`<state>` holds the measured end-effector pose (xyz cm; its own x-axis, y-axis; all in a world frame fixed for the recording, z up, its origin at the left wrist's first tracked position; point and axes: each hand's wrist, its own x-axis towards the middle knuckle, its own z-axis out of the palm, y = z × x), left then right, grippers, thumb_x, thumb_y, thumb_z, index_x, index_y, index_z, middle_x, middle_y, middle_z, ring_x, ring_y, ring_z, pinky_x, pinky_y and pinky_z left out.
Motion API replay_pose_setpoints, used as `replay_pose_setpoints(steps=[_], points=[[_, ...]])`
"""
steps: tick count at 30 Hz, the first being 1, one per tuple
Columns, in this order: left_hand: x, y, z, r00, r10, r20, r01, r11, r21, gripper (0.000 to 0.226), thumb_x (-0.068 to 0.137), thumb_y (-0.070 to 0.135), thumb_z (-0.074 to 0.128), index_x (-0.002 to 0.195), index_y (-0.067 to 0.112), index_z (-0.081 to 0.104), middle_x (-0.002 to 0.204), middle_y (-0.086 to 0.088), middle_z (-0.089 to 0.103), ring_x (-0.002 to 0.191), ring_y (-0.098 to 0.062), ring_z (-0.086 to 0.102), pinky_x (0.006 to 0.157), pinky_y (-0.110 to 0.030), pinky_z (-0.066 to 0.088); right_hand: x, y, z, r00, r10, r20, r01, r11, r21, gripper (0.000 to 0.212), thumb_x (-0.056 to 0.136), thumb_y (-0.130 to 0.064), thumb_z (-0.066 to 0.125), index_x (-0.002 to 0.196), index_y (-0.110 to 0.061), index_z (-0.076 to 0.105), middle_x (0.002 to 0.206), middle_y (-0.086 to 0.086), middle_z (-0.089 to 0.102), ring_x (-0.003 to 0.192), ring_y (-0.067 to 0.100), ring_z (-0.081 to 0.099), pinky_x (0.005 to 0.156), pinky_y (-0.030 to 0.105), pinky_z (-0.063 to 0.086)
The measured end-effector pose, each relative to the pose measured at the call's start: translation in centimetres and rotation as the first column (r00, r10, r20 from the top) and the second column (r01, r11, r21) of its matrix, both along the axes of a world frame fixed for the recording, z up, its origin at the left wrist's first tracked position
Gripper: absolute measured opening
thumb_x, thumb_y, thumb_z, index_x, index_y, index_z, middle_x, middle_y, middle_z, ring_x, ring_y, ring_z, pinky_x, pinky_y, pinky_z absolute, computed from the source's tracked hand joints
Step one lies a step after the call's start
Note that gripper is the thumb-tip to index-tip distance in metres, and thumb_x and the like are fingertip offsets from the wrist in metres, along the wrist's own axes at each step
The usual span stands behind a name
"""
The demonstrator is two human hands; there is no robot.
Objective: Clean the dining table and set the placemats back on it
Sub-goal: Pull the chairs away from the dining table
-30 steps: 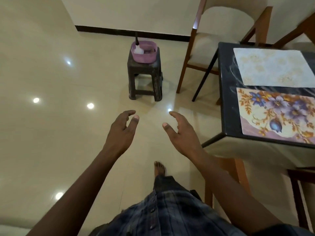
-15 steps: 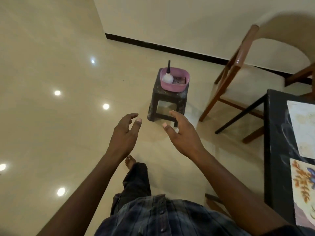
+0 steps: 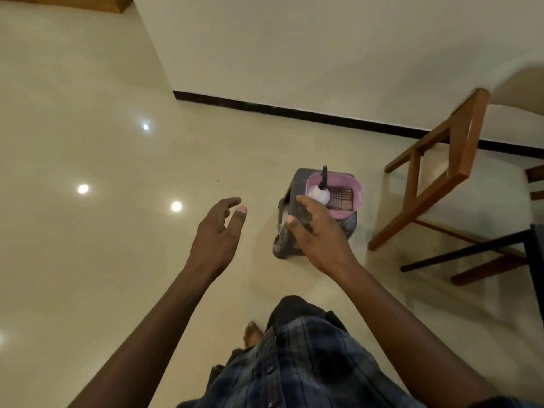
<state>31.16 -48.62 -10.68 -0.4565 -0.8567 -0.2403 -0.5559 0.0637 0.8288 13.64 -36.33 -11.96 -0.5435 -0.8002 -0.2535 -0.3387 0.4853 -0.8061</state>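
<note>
Hands empty, fingers spread: our right hand (image 3: 319, 237) is nearer the pink basin (image 3: 354, 192) on the stool (image 3: 291, 231) than our left hand (image 3: 219, 228).

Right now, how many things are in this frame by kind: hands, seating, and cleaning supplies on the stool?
Hands: 2, the left hand and right hand, both empty
Seating: 2, dark plastic stool, wooden chair
Cleaning supplies: 3, pink basin, white bottle, checked cloth
Total: 7

Bare forearms, left hand (image 3: 219, 235) and right hand (image 3: 319, 237) uncovered; dark blue plaid buttoned shirt (image 3: 297, 366); bare foot (image 3: 253, 334)
</note>
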Motion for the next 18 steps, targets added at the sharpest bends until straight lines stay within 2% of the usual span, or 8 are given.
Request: replay_pose_setpoints(steps=[3,9,13,18], points=[[-2.8,-5.6,-0.1,0.999,-0.054,0.005,0.054,0.999,-0.005,0.040,0.107,0.049,0.047,0.142,0.032,0.057,0.149,0.008,0.058,0.136,-0.009,0.052,0.098,-0.029,0.039,-2.2,-5.2,-0.3,1.000,-0.028,-0.006,0.028,1.000,0.000,0.058,0.104,-0.049,0.055,0.157,-0.031,0.039,0.163,-0.005,0.040,0.147,0.014,0.039,0.117,0.043,0.040],[-10.2,-17.8,-0.8,0.989,-0.146,0.038,0.147,0.989,-0.016,0.038,0.107,0.051,0.048,0.140,0.036,0.057,0.146,0.010,0.059,0.134,-0.007,0.052,0.095,-0.029,0.039,-9.0,-16.2,-1.6,0.993,-0.119,0.021,0.120,0.992,-0.034,0.059,0.104,-0.050,0.055,0.157,-0.034,0.037,0.166,-0.007,0.035,0.148,0.018,0.040,0.113,0.039,0.040],[-16.1,-25.6,-0.2,0.980,-0.185,0.075,0.186,0.983,0.002,0.036,0.106,0.050,0.049,0.138,0.037,0.059,0.143,0.013,0.060,0.133,-0.006,0.053,0.094,-0.028,0.040,-14.8,-23.1,-1.7,0.980,-0.176,0.095,0.179,0.983,-0.028,0.059,0.104,-0.051,0.054,0.157,-0.035,0.035,0.167,-0.009,0.031,0.150,0.019,0.037,0.118,0.046,0.039],[-25.2,-34.7,0.9,0.950,-0.299,0.091,0.303,0.952,-0.038,0.039,0.107,0.050,0.047,0.142,0.036,0.057,0.147,0.011,0.056,0.133,-0.006,0.050,0.095,-0.029,0.039,-22.6,-30.2,-1.4,0.960,-0.276,0.048,0.278,0.960,-0.029,0.059,0.103,-0.054,0.053,0.157,-0.035,0.038,0.166,-0.011,0.034,0.147,0.018,0.042,0.117,0.045,0.042]])
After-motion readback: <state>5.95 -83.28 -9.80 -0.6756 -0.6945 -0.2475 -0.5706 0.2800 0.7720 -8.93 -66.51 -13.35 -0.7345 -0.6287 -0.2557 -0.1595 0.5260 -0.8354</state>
